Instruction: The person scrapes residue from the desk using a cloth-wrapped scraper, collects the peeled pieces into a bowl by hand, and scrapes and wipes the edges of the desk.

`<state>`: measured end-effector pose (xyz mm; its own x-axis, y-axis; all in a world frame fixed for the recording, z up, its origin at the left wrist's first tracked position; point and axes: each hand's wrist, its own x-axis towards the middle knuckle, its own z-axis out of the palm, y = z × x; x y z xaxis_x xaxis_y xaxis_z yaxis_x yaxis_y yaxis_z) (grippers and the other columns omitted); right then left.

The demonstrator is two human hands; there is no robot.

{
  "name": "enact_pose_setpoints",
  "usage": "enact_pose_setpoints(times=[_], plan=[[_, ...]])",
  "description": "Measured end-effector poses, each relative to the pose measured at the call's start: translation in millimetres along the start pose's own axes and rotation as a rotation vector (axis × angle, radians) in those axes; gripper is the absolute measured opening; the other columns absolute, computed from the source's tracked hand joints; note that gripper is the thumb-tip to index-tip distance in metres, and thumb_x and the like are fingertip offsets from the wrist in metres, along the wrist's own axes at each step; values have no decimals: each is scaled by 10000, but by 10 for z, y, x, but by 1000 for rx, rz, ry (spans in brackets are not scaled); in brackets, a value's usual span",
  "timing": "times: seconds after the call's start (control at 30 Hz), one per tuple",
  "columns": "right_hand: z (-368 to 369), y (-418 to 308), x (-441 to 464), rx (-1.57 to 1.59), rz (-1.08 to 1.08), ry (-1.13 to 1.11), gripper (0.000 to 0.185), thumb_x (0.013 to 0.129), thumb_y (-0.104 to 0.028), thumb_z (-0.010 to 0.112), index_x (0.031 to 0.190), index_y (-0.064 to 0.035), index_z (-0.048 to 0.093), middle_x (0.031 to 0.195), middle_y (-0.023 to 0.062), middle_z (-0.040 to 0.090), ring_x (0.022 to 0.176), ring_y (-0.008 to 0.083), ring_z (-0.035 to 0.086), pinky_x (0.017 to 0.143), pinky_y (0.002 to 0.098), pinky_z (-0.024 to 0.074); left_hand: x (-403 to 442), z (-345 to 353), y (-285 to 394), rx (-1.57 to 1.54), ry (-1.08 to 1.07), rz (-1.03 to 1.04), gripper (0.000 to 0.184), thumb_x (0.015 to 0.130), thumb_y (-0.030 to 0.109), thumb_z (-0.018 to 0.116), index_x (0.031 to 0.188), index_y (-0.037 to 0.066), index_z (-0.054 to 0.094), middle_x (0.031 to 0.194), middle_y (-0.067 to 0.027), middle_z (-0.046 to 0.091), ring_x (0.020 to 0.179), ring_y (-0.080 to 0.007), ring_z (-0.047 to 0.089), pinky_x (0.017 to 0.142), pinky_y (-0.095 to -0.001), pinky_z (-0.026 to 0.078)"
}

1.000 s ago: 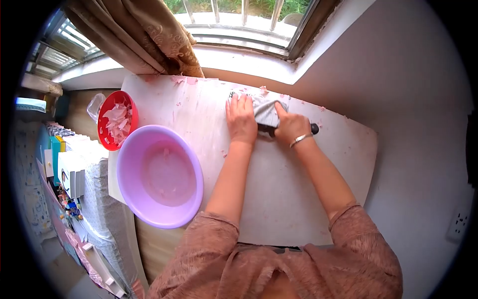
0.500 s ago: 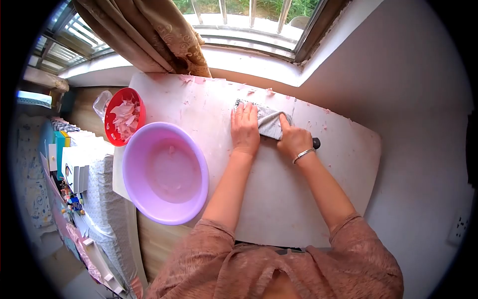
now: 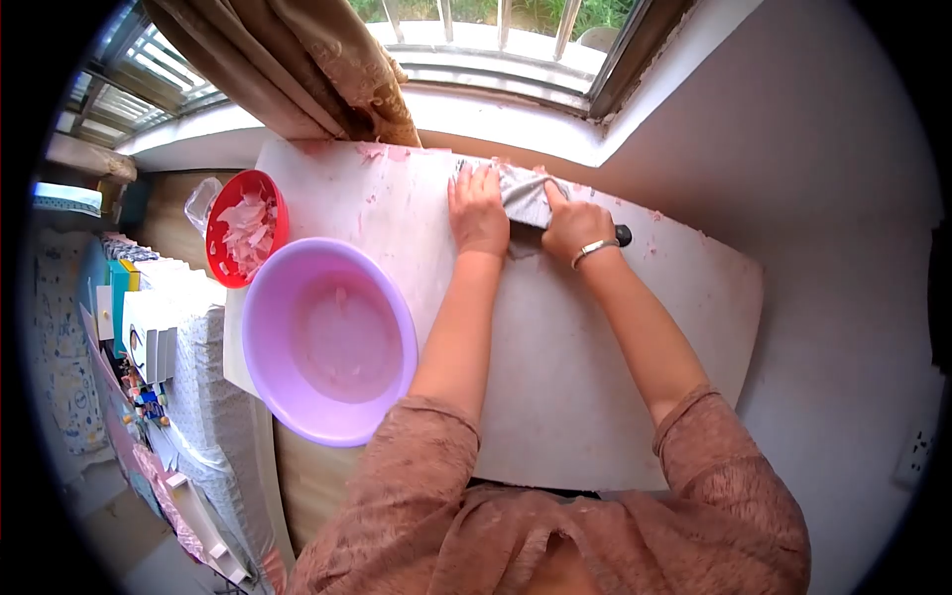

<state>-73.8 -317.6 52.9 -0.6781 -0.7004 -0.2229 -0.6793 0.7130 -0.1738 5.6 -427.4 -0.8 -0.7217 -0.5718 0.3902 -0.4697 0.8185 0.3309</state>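
A broad-bladed knife (image 3: 623,236) with a black handle lies low against the white tabletop (image 3: 565,377), near its far edge. Grey cloth (image 3: 524,196) covers most of the blade. My right hand (image 3: 577,234) is closed round the handle end, index finger stretched along the cloth. At the blade's other end, my left hand (image 3: 480,216) grips the covered blade, fingers together over its top; the thumb is hidden. Pink shavings (image 3: 385,152) lie along the far edge of the table. How the cutting edge meets the surface cannot be seen.
Left of my arms stands a purple basin (image 3: 260,342) with a few pink scraps inside. Behind it, a red basket (image 3: 282,223) holds pale pink shavings. A brown curtain (image 3: 297,69) hangs by the window, and a wall (image 3: 833,198) rises on the right.
Both hands have pushed the knife and its cloth away from me, toward the table's far edge and slightly left. The basin and basket have stayed in place.
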Motion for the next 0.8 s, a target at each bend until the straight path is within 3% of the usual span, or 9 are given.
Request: enact_pose_setpoints(times=[0.2, 0.27, 0.53, 0.67, 0.73, 0.8], plan=[[92, -46, -333, 9, 5, -69, 615, 651, -118, 520, 1255, -169, 414, 741, 200, 620, 682, 309, 628, 651, 408, 501, -401, -103, 36, -67, 5, -55, 329, 735, 1, 454, 1036, 45, 580, 1143, -104, 545, 1126, -280, 445, 973, -415, 309], [94, -53, -220, -8, 20, -19, 583, 648, -117, 517, 1226, -156, 448, 736, 196, 620, 680, 312, 626, 644, 410, 501, -239, -98, 13, -1, 10, -46, 274, 762, 63, 477, 1013, 48, 585, 1103, -86, 560, 1118, -257, 448, 987, -401, 298], [32, -166, -288, 15, 5, -103, 562, 657, -129, 512, 1214, -120, 439, 764, 205, 620, 719, 324, 625, 661, 415, 498, -262, -114, -34, -75, -28, -140, 311, 747, 16, 454, 1015, 73, 601, 1145, -71, 552, 1126, -265, 449, 985, -379, 304], [1, -184, 93, -8, -2, -25, 532, 678, -143, 502, 1207, -123, 453, 786, 194, 626, 736, 323, 624, 684, 413, 495, 46, -39, -122, -53, -4, -115, 314, 742, 2, 448, 1009, 69, 600, 1136, -73, 555, 1124, -260, 451, 964, -371, 325], [-18, -246, -71, -5, 11, -40, 433, 716, -136, 489, 1144, -80, 458, 776, 205, 626, 713, 330, 631, 644, 408, 506, -2, -56, -168, -68, -33, -82, 315, 742, 3, 457, 1014, 77, 599, 1141, -71, 551, 1129, -257, 446, 969, -375, 320], [15, -250, -262, 2, -5, -51, 464, 699, -137, 506, 1156, -82, 451, 773, 216, 623, 722, 332, 632, 656, 409, 507, -184, -115, -118, -82, -53, -130, 308, 755, 20, 468, 1022, 97, 600, 1142, -63, 550, 1134, -248, 444, 974, -385, 316]])
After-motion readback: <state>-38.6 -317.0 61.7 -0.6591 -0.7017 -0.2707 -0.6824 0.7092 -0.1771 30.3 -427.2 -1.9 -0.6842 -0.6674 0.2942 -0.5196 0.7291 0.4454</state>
